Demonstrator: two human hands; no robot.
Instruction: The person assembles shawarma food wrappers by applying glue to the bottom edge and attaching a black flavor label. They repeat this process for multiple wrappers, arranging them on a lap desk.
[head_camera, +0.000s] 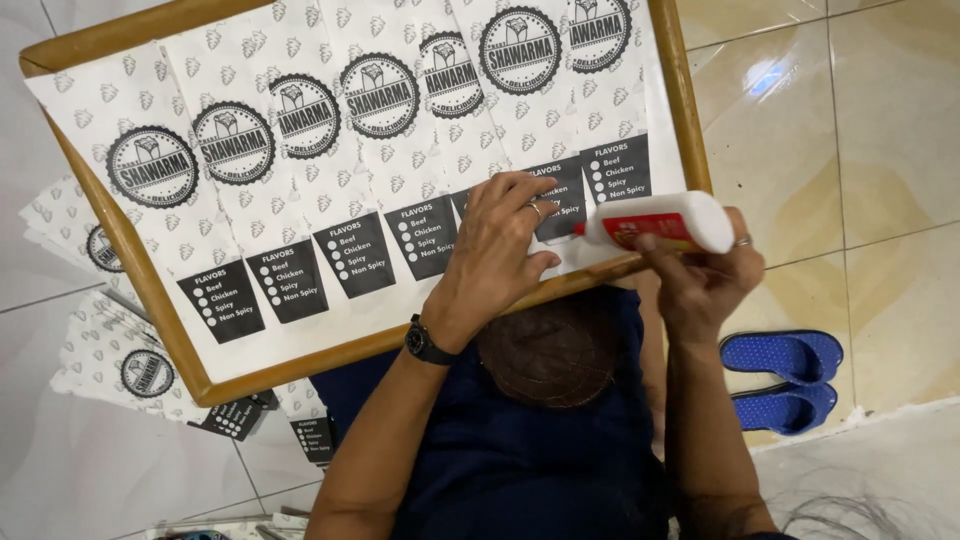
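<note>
6 printed paper sleeves (330, 150) lay overlapped in a row on a wooden tray (130, 255), each white with a round black emblem and a black checklist panel at its lower end. Tray was tilted across the person's lap, over dark blue clothing (520, 460).

Left hand (497, 248) lay flat on the lower end of the sleeve near the tray's right end, fingers (525, 195) slightly spread and pressing the paper down, thumb pointing toward the bottle. Ring on 1 finger, black wristwatch (425, 343) on the wrist.

Right hand (705, 275) held a white glue bottle (660, 222) with a red label, lying roughly horizontal, red nozzle pointing left at the paper just beside the left hand. Fingers wrapped around the bottle's underside; ring visible on this hand too. Can't tell if the nozzle touched the paper.

More sleeves of the same print (120, 350) lay loose on the tiled floor (860, 120) to the left of the tray. 2 blue sandals (785, 380) sat on the floor to the right, near the right forearm.
</note>
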